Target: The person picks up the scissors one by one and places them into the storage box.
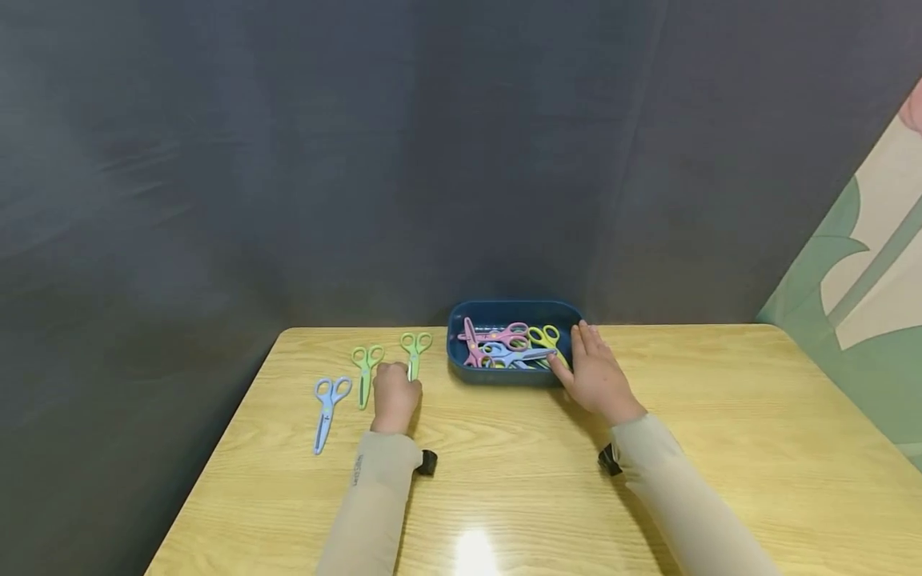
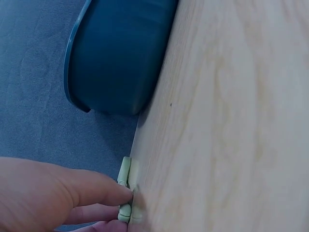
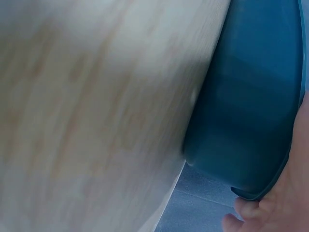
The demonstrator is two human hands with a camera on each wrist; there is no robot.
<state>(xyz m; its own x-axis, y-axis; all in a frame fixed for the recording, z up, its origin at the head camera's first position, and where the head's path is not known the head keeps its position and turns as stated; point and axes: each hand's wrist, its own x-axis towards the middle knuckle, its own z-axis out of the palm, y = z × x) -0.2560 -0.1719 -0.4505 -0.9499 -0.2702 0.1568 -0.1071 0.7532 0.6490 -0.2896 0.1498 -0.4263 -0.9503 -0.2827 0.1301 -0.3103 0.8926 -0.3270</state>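
My left hand point(image 1: 395, 395) is low at the table's left part, its fingers pinching a pair of green scissors point(image 1: 415, 344) whose handle loops point away. In the left wrist view, the thumb and fingertips meet the light-green scissors point(image 2: 124, 170) close to the wood. My right hand point(image 1: 596, 376) rests on the right rim of a dark blue bin point(image 1: 468, 374), fingers extended and thumb spread toward the front rim. Pink scissors point(image 1: 515, 336), blue scissors point(image 1: 515, 354) and yellow-green scissors point(image 1: 545, 336) lie jumbled inside the bin.
Left of my left hand, another green pair of scissors point(image 1: 366, 374) and a blue pair point(image 1: 327, 412) lie in a slanted row on the wooden table point(image 1: 720, 432). A dark curtain point(image 1: 461, 160) hangs along the table's far edge, right behind the bin.
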